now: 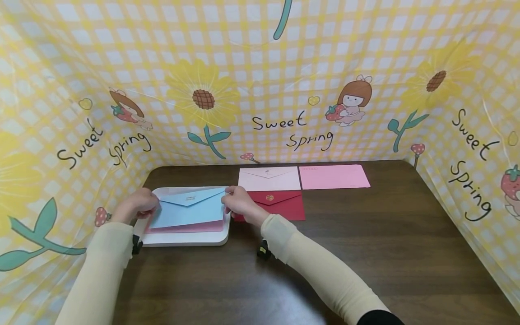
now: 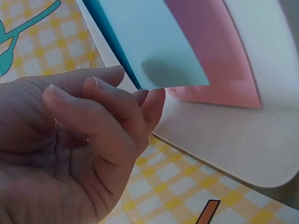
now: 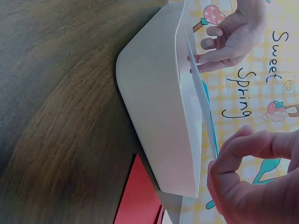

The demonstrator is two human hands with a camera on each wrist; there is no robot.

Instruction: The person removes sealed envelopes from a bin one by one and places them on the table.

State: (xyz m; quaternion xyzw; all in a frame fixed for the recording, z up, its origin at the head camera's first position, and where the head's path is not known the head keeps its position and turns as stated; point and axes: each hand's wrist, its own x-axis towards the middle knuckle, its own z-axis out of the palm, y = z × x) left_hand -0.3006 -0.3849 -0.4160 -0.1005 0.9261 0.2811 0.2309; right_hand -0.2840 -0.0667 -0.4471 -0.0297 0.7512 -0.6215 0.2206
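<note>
A light blue envelope (image 1: 188, 208) hangs just over a white tray (image 1: 187, 239), flap side up. My left hand (image 1: 140, 204) pinches its left end and my right hand (image 1: 237, 201) pinches its right corner. Under it in the tray lies a pink envelope (image 1: 191, 227). In the left wrist view my curled left fingers (image 2: 149, 100) meet the corner of the blue envelope (image 2: 154, 42) above the pink envelope (image 2: 219, 60). The right wrist view shows the blue envelope (image 3: 202, 95) edge-on over the tray (image 3: 154, 107), with my right hand (image 3: 252, 182) at its near corner.
A red envelope (image 1: 284, 205) lies on the dark wooden table (image 1: 365, 253) just right of the tray. Behind it lie a pale pink envelope (image 1: 269, 179) and a brighter pink one (image 1: 334, 176). A yellow checked "Sweet Spring" cloth (image 1: 284, 90) walls in the back and both sides.
</note>
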